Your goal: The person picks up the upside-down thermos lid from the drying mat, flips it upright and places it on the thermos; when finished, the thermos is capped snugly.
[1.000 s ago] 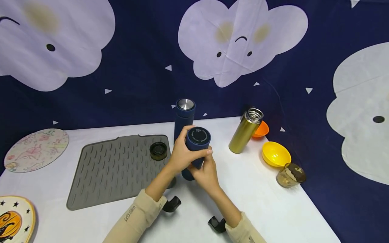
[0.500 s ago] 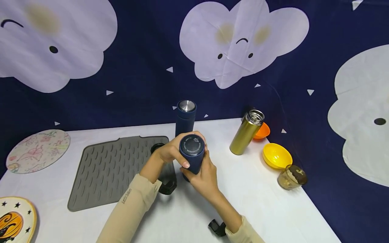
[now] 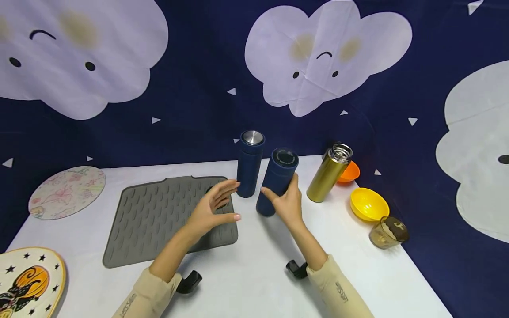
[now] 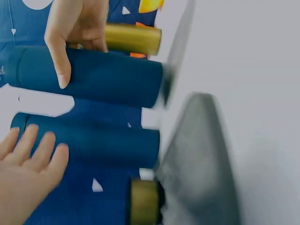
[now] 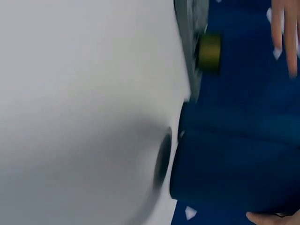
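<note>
Looking stiff, probably hefty and kinda slick, the blue bottle [image 3: 275, 182], between the silver-topped one [image 3: 249, 172] and gold one [image 3: 325, 179], is best gripped mid-body, where it's held by the right hand [image 3: 289, 205], left hand [image 3: 208, 211] spread, empty.

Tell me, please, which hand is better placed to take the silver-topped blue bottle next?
Probably the left hand. It holds nothing, and in the head view its fingertips appear beside the silver-topped blue bottle. The right hand grips the other blue bottle, so it is less ready.
</note>
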Available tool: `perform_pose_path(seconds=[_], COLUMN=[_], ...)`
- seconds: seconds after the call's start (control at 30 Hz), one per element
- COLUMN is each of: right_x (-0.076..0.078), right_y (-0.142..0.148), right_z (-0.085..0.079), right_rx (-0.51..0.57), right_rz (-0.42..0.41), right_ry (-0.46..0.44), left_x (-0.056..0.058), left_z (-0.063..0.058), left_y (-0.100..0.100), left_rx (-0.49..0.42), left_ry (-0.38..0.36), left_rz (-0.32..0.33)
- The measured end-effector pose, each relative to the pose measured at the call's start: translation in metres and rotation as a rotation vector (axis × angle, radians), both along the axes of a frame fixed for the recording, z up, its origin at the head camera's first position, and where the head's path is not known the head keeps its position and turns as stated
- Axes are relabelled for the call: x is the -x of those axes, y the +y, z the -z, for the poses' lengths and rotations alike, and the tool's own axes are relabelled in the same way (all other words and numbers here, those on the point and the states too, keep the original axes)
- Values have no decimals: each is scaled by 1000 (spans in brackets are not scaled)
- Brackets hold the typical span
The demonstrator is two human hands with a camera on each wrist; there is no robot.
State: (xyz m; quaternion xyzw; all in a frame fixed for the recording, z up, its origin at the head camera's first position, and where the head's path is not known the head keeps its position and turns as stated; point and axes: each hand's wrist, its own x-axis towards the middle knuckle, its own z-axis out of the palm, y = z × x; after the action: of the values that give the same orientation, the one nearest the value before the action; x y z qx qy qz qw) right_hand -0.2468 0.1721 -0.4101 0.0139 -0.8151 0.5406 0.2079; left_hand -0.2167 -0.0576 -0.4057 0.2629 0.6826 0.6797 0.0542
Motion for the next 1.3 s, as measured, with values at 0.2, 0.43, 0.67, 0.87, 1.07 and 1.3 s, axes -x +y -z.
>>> perform_pose_path(seconds=[0.2, 0.43, 0.67, 0.87, 1.07, 1.3], right_x=[54, 68, 68, 55, 10, -28], right_y=[14, 19, 20, 19, -2, -32], right_z=[1, 3, 4, 5, 6, 4], right_rx=[-77, -89, -74, -72, 73, 214], right_rz=[116, 165, 136, 136, 154, -208], right_ry=[-24, -54, -86, -83, 149, -50], left_x=[-19, -12, 29, 54, 50, 18], left_z=[12, 20, 34, 47, 53, 22], left_y=[-32, -46, -36, -21, -23, -25], left_rx=[42, 81, 336, 668, 706, 564], left_ry=[-95, -186, -173, -61, 15, 69], left_rz=[-187, -346, -482, -461, -492, -503])
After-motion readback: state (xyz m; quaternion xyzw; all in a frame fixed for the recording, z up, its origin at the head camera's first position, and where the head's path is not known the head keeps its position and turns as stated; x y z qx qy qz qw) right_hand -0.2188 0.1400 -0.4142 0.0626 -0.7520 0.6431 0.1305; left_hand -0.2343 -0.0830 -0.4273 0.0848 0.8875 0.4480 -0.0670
